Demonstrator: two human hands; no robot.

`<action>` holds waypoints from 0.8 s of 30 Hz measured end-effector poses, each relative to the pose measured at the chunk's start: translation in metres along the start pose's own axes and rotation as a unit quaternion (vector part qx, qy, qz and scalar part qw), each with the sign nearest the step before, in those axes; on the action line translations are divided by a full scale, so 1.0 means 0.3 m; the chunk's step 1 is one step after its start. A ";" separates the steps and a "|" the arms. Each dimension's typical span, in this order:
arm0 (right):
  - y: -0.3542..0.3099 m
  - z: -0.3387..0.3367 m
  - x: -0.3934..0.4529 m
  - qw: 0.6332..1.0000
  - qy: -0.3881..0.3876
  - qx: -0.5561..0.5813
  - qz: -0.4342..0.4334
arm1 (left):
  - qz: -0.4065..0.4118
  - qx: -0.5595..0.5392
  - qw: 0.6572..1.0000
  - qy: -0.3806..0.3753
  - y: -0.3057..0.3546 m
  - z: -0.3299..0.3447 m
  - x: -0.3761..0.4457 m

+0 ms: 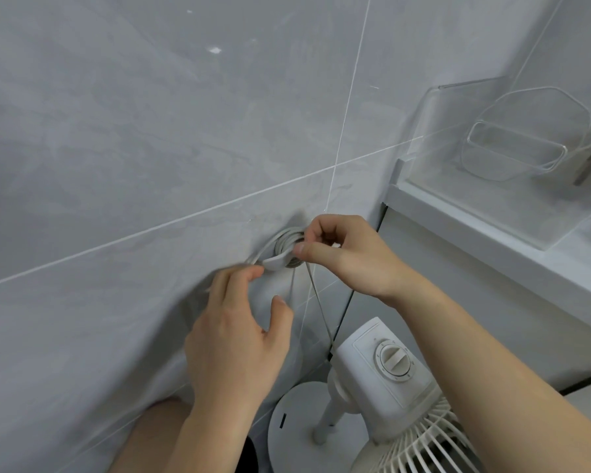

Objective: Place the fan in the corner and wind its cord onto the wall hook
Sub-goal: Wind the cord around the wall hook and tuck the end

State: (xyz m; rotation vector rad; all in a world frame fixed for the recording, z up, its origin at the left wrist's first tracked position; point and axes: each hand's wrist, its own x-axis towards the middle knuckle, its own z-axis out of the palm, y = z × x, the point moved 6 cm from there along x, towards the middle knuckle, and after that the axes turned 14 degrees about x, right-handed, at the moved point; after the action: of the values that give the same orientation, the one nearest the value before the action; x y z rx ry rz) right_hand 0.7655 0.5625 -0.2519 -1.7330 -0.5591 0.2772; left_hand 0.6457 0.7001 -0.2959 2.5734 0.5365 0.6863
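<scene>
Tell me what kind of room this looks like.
Probably a bathroom or a utility corner of a home. The wall is covered in large grey tiles, a clear plastic holder sits on a white ledge, and a white fan stands below on the floor.

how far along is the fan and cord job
Done: the fan stands on the floor by the corner, and several loops of cord already sit around the wall hook.

In hand: the right hand pinches the cord at the hook; the left hand holds the blurred free end just left of it.

Left: winding that last stretch on. One strand runs down to the fan.
</scene>
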 end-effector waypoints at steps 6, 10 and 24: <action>0.032 0.031 -0.028 0.992 -0.095 -0.020 0.075 | -0.001 0.045 0.998 -0.032 0.001 0.015 -0.013; 0.114 0.049 -0.050 0.953 -0.166 -0.177 0.184 | -0.018 0.060 0.996 -0.059 -0.003 0.037 -0.022; 0.204 0.021 -0.023 0.918 -0.182 -0.275 0.219 | -0.060 -0.273 0.939 -0.201 0.025 0.205 -0.009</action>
State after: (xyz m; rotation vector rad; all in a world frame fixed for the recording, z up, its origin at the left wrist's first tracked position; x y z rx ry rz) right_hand 0.7699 0.5552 -0.3133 -2.3746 -0.5400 0.8376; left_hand 0.6787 0.6746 -0.3418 2.0516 0.3080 0.2077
